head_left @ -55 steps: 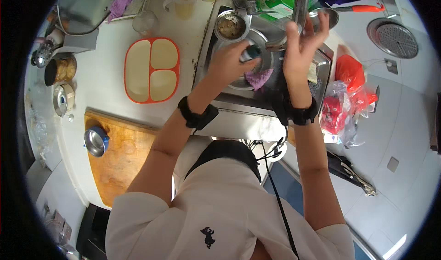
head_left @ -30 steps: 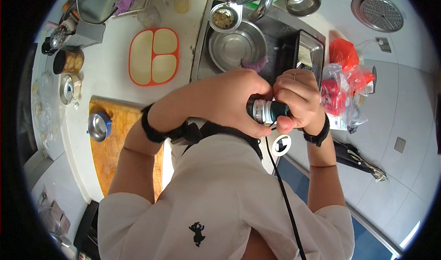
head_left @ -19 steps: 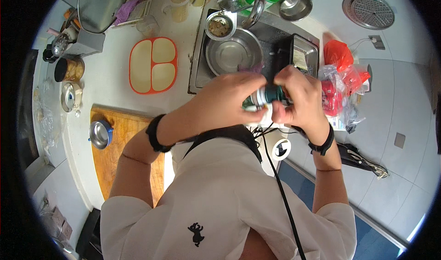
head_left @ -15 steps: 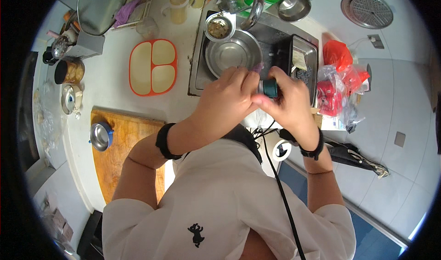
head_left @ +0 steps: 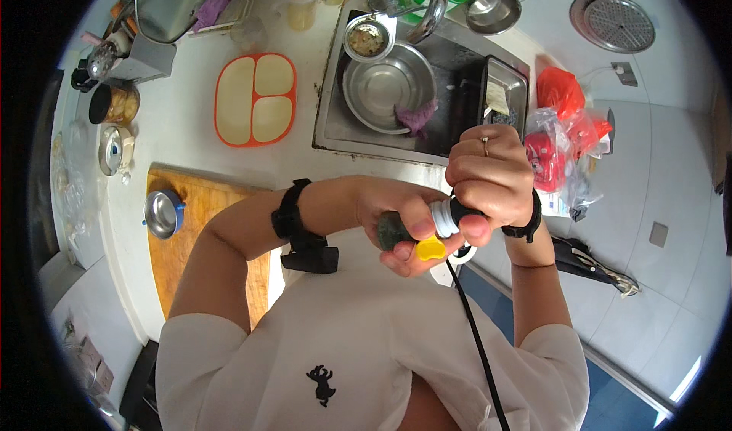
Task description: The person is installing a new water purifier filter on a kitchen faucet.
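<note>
Left grip (head_left: 385, 200), right grip (head_left: 492, 178) — one bottle (head_left: 441, 219)

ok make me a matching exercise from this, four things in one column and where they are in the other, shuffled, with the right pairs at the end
Things
1. bottle
2. divided plate
3. small blue-sided bowl
4. crumpled purple cloth

Places
A. on the wooden board
B. at the rim of the metal basin in the sink
C. gripped by the left hand and right hand
D. directly on the counter, left of the sink

Pairs
1-C, 2-D, 3-A, 4-B
</note>
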Demonstrator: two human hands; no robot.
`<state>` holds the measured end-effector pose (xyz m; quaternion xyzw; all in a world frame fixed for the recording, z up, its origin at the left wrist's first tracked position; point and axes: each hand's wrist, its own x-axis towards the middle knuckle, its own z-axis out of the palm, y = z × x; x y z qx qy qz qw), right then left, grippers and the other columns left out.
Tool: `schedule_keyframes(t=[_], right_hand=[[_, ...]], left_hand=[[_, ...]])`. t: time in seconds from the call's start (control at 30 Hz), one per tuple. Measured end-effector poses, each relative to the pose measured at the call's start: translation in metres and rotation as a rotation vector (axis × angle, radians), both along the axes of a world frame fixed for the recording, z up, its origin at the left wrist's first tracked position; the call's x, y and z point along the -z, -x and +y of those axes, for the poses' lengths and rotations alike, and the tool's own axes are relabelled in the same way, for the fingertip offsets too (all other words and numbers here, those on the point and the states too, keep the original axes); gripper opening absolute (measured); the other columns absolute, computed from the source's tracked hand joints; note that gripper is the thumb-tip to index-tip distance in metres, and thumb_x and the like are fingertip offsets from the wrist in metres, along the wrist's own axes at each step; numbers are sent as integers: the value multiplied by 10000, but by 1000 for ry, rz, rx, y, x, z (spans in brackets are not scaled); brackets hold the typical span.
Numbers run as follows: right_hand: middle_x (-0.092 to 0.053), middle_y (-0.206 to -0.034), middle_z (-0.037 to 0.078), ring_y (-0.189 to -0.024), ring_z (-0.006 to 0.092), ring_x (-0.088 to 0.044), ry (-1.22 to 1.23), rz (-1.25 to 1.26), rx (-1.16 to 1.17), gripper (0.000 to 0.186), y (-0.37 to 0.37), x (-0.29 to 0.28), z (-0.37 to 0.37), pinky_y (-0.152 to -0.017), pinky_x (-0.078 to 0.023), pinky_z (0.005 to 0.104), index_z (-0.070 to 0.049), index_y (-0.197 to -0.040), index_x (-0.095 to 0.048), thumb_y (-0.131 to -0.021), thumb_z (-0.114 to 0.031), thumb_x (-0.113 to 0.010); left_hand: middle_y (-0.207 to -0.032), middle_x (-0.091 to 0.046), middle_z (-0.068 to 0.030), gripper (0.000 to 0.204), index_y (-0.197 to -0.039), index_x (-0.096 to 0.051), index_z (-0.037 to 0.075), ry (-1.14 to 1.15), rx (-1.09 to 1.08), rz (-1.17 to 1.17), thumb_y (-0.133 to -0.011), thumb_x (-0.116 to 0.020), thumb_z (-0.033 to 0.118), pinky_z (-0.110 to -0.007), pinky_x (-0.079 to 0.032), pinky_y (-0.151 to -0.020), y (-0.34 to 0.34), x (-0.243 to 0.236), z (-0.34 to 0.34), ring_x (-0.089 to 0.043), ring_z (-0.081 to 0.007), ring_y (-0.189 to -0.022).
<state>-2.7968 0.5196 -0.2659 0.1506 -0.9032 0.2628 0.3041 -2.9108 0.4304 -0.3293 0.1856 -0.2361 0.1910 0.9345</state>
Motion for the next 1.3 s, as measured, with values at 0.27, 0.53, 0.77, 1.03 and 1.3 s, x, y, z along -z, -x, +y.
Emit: schedule_keyframes(t=[0.27, 0.53, 0.77, 1.03, 1.3], right_hand=[[-498, -536, 115, -485, 302, -535, 269, -671, 705, 260, -8, -8, -4, -450, -410, 364, -48, -762, -531, -808, -303, -549], [-528, -569, 97, -453, 257, -529, 325, -311, 571, 282, -7, 9, -7, -448, -422, 314, -23, -740, -563, -786, -291, -636], [-522, -535, 64, -410, 230, -494, 217, -139, 343, 347, -9, 11, 8, -403, -379, 308, -37, -625, -537, -810, -330, -541], [-530, -546, 72, -441, 224, -528, 324, 52, 180, 315, -5, 22, 8, -425, -431, 308, -16, -624, -525, -800, -277, -516], [-524, -549, 92, -461, 250, -540, 497, 42, 105, 405, 6, 26, 3, -448, -453, 329, -4, -625, -527, -859, -323, -440]], left_hand=[[-629, -594, -136, 270, -816, -575, -11, -1021, -1568, 1531, -679, -650, 208, -350, -480, -484, 30, -6, 4, -595, -275, -549], [-656, -577, -145, 261, -813, -569, -3, -909, -1627, 1511, -624, -691, 130, -344, -450, -529, 32, -27, 4, -566, -307, -573], [-521, -551, -5, 218, -649, -591, 30, -475, -692, 1091, -713, -652, 229, -219, -357, -346, 42, -44, 14, -487, -66, -417], [-553, -550, -67, 245, -745, -555, 26, -97, -349, 545, -746, -588, 269, -204, -269, -282, 32, -33, 8, -477, -95, -427], [-572, -497, -49, 285, -826, -521, 7, 91, -119, 45, -747, -593, 271, -202, -268, -263, 13, -7, 1, -503, -153, -454]])
